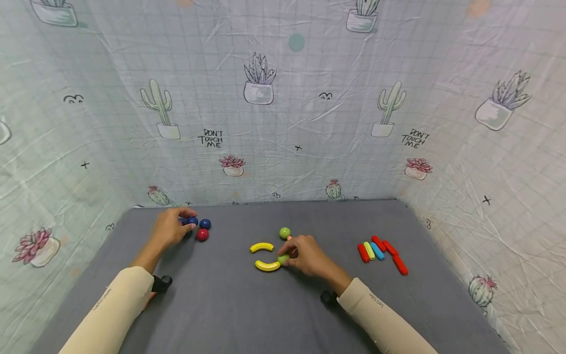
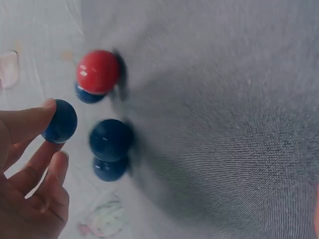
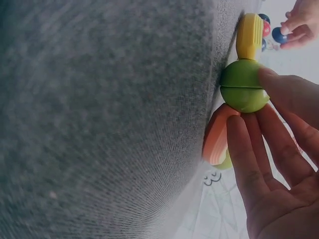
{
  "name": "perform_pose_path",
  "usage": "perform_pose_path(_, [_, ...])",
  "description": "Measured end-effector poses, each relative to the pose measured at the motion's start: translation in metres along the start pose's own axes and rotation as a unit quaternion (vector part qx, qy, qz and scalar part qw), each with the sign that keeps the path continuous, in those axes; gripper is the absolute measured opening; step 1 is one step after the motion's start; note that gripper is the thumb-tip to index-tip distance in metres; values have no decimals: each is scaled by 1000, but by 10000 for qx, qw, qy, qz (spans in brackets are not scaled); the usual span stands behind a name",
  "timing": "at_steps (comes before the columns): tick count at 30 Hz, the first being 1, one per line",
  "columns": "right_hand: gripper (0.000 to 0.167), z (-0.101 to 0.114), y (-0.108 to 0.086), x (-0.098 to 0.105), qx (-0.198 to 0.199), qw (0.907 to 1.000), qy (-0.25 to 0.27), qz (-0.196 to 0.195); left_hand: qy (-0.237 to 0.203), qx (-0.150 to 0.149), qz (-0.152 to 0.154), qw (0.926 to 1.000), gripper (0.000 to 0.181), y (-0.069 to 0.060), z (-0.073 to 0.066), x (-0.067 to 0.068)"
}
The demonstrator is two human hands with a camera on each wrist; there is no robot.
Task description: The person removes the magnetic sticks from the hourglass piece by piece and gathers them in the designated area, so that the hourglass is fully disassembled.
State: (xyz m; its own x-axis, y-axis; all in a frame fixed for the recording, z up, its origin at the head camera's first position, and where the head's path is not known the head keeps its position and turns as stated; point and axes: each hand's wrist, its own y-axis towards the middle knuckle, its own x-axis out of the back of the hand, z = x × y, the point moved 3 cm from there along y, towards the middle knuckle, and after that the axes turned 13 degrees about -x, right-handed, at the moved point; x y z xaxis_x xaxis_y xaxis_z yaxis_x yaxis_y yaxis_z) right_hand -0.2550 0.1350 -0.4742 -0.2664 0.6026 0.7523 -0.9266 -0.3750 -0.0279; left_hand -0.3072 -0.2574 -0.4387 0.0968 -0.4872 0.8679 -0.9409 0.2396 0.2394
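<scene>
At the table's far left, my left hand [image 1: 170, 226] holds a shiny blue ball [image 2: 61, 121] between thumb and fingers, apart from the cloth. Two more blue balls [image 2: 110, 140] sit close together beside it in the left wrist view. A red ball [image 1: 202, 234] lies in front of another blue ball [image 1: 205, 223]. Near the middle, my right hand [image 1: 308, 255] pinches a green ball [image 3: 244, 87] with a seam round it, against the end of a curved yellow piece [image 1: 267, 266]. An orange curved piece [image 3: 219, 132], partly behind my fingers, lies between it and a second green ball [image 1: 285, 233].
Another curved yellow piece [image 1: 262, 247] lies behind the first. To the right are several red sticks [image 1: 400, 265], a yellow-green stick [image 1: 369, 250] and a blue stick [image 1: 378, 251]. A printed cloth wall [image 1: 274, 128] rises behind the grey tabletop [image 1: 230, 305].
</scene>
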Motion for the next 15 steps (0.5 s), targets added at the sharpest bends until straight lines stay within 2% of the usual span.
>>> perform_pose_path(6, [18, 1, -1, 1, 35, 10000, -35, -4, 138, 301, 119, 9994, 32, 8, 16, -5])
perform_pose_path(15, [18, 1, -1, -1, 57, 10000, 34, -31, 240, 266, 200, 9992, 33, 13, 23, -16])
